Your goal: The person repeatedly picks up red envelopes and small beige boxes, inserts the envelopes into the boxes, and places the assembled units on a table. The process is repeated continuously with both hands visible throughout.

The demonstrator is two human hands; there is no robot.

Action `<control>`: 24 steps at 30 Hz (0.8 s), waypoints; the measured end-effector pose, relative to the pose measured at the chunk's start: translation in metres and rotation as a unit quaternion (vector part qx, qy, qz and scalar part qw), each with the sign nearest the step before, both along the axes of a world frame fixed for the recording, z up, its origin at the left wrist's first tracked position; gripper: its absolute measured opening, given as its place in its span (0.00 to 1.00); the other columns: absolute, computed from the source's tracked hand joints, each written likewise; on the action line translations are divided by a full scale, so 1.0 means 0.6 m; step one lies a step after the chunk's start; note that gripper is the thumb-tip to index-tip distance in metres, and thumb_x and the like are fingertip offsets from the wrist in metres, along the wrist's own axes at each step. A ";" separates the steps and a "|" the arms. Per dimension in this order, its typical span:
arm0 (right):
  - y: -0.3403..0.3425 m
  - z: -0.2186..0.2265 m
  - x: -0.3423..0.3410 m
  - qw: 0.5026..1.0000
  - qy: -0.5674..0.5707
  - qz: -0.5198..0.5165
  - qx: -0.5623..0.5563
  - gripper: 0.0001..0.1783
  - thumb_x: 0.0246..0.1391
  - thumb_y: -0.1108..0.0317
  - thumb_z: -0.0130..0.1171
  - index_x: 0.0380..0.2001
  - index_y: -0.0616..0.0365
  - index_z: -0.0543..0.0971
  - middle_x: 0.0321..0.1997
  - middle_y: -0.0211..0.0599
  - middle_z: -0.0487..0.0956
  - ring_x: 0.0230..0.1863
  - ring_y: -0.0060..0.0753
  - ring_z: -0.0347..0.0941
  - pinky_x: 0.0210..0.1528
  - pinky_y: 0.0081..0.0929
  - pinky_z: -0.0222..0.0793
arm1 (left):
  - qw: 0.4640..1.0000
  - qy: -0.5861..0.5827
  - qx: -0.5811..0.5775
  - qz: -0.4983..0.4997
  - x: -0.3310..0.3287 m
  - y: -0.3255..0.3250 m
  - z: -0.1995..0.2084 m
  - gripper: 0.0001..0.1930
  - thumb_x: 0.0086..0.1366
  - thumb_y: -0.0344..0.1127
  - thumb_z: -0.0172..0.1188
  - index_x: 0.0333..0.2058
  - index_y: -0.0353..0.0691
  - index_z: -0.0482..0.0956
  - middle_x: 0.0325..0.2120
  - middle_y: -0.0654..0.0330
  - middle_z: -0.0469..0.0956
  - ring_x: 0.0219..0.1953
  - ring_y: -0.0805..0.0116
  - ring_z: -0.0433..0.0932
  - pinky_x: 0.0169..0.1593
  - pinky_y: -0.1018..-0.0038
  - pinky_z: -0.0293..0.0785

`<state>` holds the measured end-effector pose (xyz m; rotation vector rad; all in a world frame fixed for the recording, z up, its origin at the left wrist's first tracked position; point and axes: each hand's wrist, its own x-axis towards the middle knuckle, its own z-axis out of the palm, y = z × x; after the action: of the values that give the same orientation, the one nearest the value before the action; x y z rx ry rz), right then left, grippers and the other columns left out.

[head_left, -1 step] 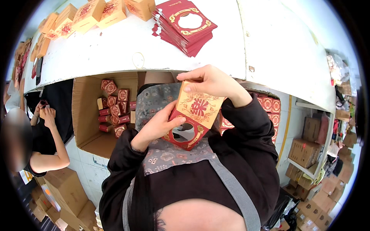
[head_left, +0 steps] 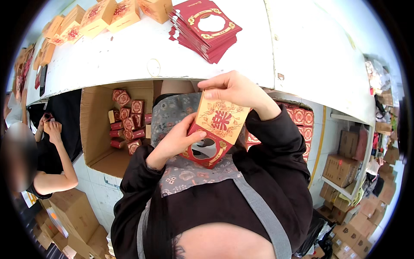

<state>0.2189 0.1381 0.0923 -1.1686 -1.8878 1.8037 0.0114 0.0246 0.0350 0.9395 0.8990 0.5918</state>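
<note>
A yellow box (head_left: 224,123) with a red character and floral print is tilted in front of my chest. Its lower end sits in a red sleeve (head_left: 210,162) with gold trim and an oval window, through which a grey and white surface shows. My left hand (head_left: 174,141) grips the sleeve's left side, thumb across the front. At the upper end of the box, my right hand (head_left: 237,91) holds it with the thumb on the printed face and fingers over the top edge. Both palms' inner sides are hidden.
On the white table (head_left: 116,60) lie a stack of flat red sleeves (head_left: 222,43) and several yellow boxes (head_left: 98,17). An open carton (head_left: 97,129) with small red boxes stands left; more red boxes (head_left: 299,115) are right. A co-worker's hand (head_left: 54,129) works far left.
</note>
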 end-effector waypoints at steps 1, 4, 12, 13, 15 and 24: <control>0.000 -0.006 0.002 0.998 0.022 -0.038 -0.036 0.28 0.50 0.64 0.64 0.54 0.62 0.72 0.43 0.46 0.81 0.43 0.29 0.77 0.46 0.25 0.70 | 1.000 -0.011 -0.005 0.012 -0.004 -0.006 -0.011 0.30 0.63 0.32 0.58 0.60 0.28 0.57 0.52 0.56 0.70 0.53 0.72 0.69 0.56 0.76 0.65; -0.045 -0.015 0.033 0.988 0.105 -0.106 -0.046 0.35 0.49 0.62 0.66 0.59 0.62 0.67 0.51 0.44 0.77 0.48 0.27 0.74 0.50 0.24 0.69 | 0.992 -0.053 -0.057 0.098 -0.013 -0.026 -0.022 0.30 0.63 0.31 0.57 0.60 0.29 0.56 0.52 0.56 0.69 0.54 0.71 0.69 0.56 0.74 0.66; -0.142 -0.113 -0.033 0.912 0.212 -0.351 0.002 0.16 0.54 0.71 0.61 0.44 0.59 0.70 0.40 0.30 0.73 0.40 0.18 0.70 0.42 0.18 0.68 | 0.982 -0.098 -0.070 0.143 -0.004 -0.059 -0.013 0.29 0.67 0.34 0.51 0.62 0.34 0.51 0.55 0.55 0.67 0.54 0.68 0.69 0.53 0.70 0.71; -0.138 -0.112 -0.034 0.915 0.213 -0.342 0.010 0.16 0.53 0.69 0.61 0.44 0.59 0.70 0.41 0.32 0.72 0.41 0.20 0.69 0.43 0.21 0.68 | 0.986 -0.089 -0.066 0.124 -0.009 -0.058 -0.016 0.28 0.68 0.36 0.50 0.62 0.35 0.51 0.55 0.55 0.66 0.54 0.69 0.69 0.54 0.71 0.69; -0.144 -0.124 -0.042 0.922 0.185 -0.335 0.063 0.18 0.52 0.68 0.62 0.44 0.60 0.70 0.42 0.35 0.72 0.43 0.25 0.70 0.45 0.24 0.68 | 0.980 -0.091 -0.093 0.150 -0.010 -0.065 -0.022 0.28 0.68 0.36 0.49 0.62 0.35 0.51 0.56 0.55 0.65 0.55 0.69 0.68 0.56 0.71 0.67; -0.150 -0.167 -0.029 0.954 0.226 -0.197 0.020 0.18 0.62 0.66 0.47 0.53 0.61 0.69 0.52 0.42 0.72 0.55 0.36 0.67 0.59 0.29 0.61 | 0.982 -0.085 0.019 0.168 -0.015 -0.025 -0.031 0.34 0.68 0.30 0.50 0.66 0.46 0.41 0.53 0.55 0.65 0.52 0.70 0.67 0.54 0.74 0.67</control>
<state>0.2016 0.0479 -0.0081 -0.9317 -1.3181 1.6251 0.0025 0.0097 0.0163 0.7614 0.9002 0.9668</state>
